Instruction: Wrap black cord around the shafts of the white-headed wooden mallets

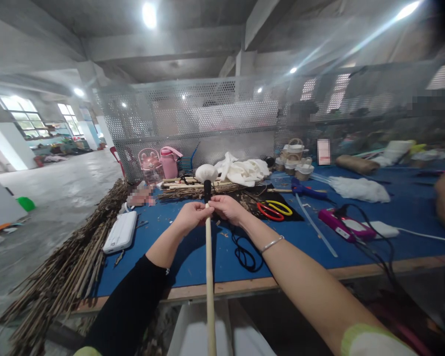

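A long pale wooden stick [209,277] runs from the bottom of the view up to my two hands above the blue table. Beyond my fingers a black sleeve or wrap [207,190] stands in line with the stick, topped by a rounded white head [206,173]. My left hand [192,215] closes its fingertips on the stick just below the black part. On the other side, my right hand [225,207] pinches at the same spot, close to the left fingertips. Fingers partly hide the join between stick and black part.
Bundled dry twigs [77,252] lie along the left edge beside a white power bank [120,232]. Scissors with red and yellow handles [274,210], a black cord [248,254] and a purple device [344,225] lie rightward. White cloth [244,169] lies behind, before a perforated metal screen [193,109].
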Motion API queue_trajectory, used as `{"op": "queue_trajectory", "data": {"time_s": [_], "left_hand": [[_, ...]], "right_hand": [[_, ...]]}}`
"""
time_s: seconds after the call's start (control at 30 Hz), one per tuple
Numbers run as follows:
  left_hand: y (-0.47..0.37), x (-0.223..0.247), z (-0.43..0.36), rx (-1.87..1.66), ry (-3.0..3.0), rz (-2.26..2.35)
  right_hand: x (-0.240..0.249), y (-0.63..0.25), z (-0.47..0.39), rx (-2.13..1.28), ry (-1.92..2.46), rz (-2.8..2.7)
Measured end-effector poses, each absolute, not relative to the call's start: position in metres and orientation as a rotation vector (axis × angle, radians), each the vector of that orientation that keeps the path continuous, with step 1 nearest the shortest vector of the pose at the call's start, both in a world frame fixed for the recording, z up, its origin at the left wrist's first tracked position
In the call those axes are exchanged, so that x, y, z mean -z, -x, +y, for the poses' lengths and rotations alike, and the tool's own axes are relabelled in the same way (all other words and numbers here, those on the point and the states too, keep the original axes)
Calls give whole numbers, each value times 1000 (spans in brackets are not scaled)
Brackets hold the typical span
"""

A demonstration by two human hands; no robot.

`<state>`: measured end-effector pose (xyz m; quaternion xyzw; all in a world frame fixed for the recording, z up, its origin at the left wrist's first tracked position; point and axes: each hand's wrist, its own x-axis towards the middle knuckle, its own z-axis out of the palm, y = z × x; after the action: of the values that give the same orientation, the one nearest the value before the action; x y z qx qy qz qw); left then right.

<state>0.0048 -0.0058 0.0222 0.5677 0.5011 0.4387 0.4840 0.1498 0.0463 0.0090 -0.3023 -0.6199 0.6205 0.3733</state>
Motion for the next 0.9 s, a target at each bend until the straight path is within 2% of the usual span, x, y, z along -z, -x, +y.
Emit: {"op": "queue_trajectory", "data": {"time_s": [0.43,0.7,0.9], "left_hand": [[5,-25,-4,-898,-1336,1019],[1,-23,-7,-1019,-1669,1354],[-1,-27,-9,-1057,-1601,1404]], "right_hand": [[-14,-155,44,-1700,702,-1614],[-12,-153,45,-1618,777,-1676],[-15,-150,42,-1559,837,-1648]]}}
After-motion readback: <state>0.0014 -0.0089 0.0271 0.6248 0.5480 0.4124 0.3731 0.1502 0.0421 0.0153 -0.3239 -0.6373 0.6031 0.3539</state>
